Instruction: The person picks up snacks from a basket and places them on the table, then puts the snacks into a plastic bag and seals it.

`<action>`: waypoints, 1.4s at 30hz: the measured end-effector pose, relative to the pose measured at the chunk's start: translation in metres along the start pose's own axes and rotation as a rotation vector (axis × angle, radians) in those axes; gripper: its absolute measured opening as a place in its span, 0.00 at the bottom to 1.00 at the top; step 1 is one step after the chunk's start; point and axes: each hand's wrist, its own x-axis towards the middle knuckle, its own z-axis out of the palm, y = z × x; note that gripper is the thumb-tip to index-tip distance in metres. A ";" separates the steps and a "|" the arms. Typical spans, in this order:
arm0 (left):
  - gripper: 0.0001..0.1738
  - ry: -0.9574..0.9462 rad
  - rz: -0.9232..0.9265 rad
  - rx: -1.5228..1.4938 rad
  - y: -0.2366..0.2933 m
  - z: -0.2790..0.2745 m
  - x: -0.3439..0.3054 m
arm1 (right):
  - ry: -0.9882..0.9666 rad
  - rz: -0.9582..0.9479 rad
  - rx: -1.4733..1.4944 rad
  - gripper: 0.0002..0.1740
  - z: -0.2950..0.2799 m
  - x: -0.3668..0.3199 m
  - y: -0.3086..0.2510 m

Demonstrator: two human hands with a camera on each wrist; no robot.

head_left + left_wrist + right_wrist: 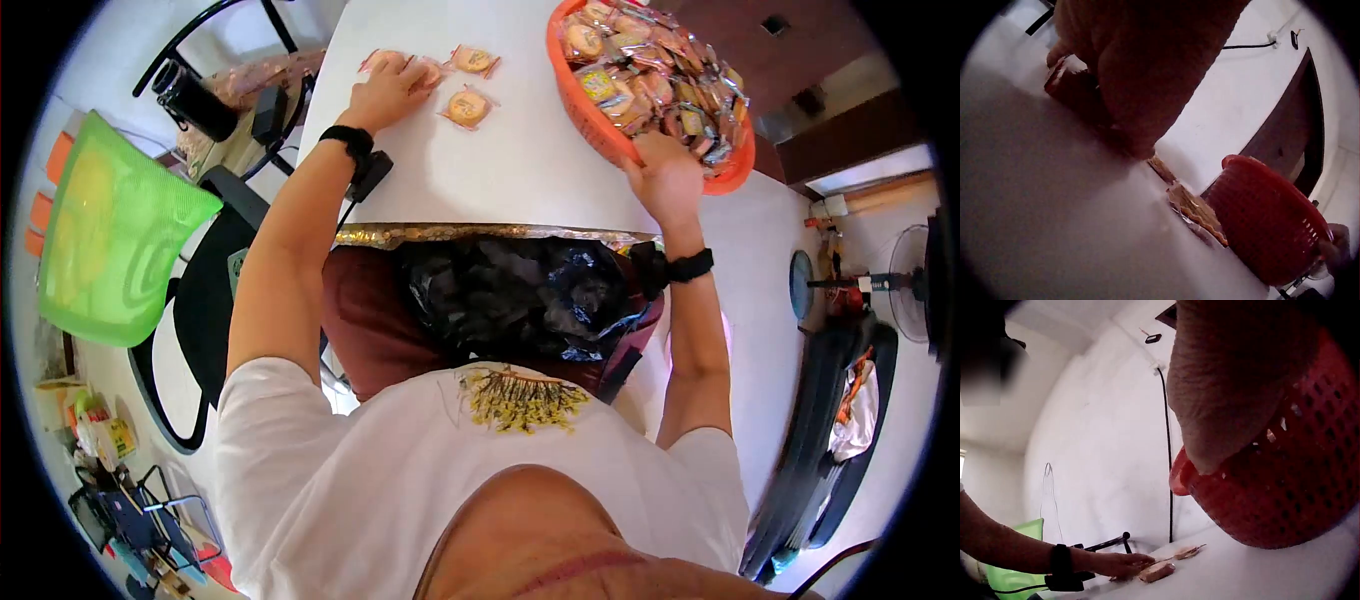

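My left hand (388,97) reaches over the far left of the white table, its fingers resting on wrapped round biscuits (432,76) that it partly covers. Beside it lie two more biscuits in clear wrappers, one farther back (472,60) and one nearer (467,106). On the right, a red-orange plastic basket (590,130) is heaped with many small wrapped biscuits (650,75). My right hand (668,180) grips its near rim, with the thumb on the outer side and the fingertips hidden inside. The right wrist view shows the basket's perforated wall (1285,500) beyond that hand.
A black plastic bag (510,290) lies over the lap, against the table's near edge. To the left stand a green-backed chair (120,230) and a black chair holding a dark bottle (195,100). A fan (908,285) is at the far right.
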 end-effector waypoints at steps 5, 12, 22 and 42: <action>0.34 0.119 -0.043 0.015 0.035 -0.025 -0.025 | 0.018 -0.013 0.003 0.13 -0.004 0.000 -0.006; 0.40 0.269 0.145 -0.146 0.059 -0.022 -0.097 | -0.002 -0.100 0.006 0.14 -0.008 -0.010 0.012; 0.30 0.221 -0.081 0.034 0.083 0.005 -0.149 | 0.106 0.079 0.094 0.19 -0.019 0.014 0.010; 0.27 0.275 -0.109 0.046 0.086 0.010 -0.146 | -0.056 0.355 0.508 0.18 0.019 0.068 0.081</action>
